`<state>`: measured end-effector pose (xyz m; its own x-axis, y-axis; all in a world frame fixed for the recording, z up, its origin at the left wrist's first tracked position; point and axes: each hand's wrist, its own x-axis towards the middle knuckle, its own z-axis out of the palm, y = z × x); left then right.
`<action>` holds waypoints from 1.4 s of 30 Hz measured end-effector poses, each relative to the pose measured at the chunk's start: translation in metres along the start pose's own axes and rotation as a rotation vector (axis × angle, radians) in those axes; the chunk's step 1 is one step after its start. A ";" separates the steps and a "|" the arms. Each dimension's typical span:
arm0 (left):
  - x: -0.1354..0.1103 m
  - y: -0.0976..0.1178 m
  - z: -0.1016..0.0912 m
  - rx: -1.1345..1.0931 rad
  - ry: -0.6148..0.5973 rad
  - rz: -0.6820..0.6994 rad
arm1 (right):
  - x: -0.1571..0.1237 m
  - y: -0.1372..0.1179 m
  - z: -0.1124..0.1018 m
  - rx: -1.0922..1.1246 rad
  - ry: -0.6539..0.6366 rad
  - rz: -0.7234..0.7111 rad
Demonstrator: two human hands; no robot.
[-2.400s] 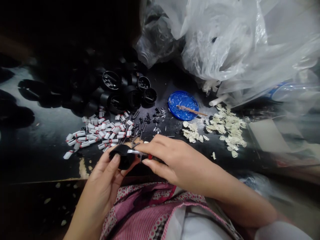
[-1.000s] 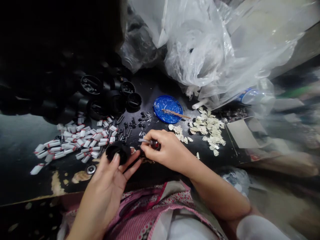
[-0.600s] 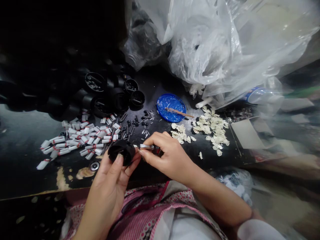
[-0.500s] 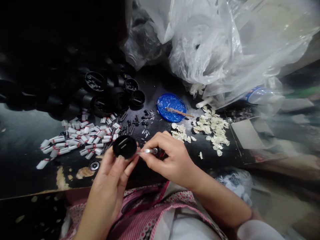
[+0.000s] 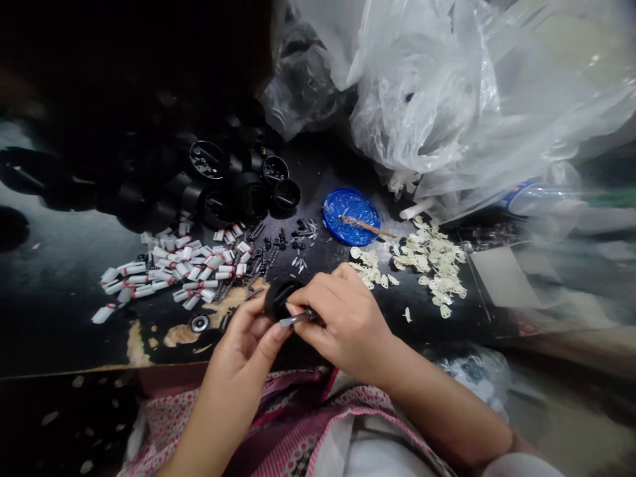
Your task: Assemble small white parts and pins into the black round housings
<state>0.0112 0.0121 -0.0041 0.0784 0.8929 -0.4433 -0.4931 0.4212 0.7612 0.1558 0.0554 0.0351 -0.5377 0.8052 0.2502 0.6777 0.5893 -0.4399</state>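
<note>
Black housing clamped in left grip | right grip closed round driver | risk: driver tip could skid off, housing drops

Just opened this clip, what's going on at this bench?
A person at a dark table pinches a small black round part in the left hand. The right hand holds a thin metal-shafted tool right beside it. Beyond the hands lie white pieces with red bands, small dark springs, cream flat pieces, a blue lid with a stick on it, black housings and clear plastic bags.
</note>
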 end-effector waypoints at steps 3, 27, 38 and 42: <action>-0.001 0.000 -0.003 -0.004 -0.016 -0.055 | -0.003 -0.001 0.001 0.002 -0.029 0.030; -0.001 0.013 -0.015 -0.358 0.203 -0.129 | 0.008 0.002 0.020 0.256 -0.175 0.206; 0.002 0.009 -0.011 -0.255 0.316 -0.047 | 0.002 0.004 0.018 0.134 0.044 -0.122; 0.000 0.006 -0.008 -0.273 0.348 -0.082 | 0.004 0.003 0.018 0.110 0.050 -0.104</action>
<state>0.0008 0.0140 -0.0034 -0.1467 0.7318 -0.6655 -0.7115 0.3894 0.5850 0.1461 0.0591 0.0193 -0.5746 0.7439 0.3412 0.5591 0.6613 -0.5001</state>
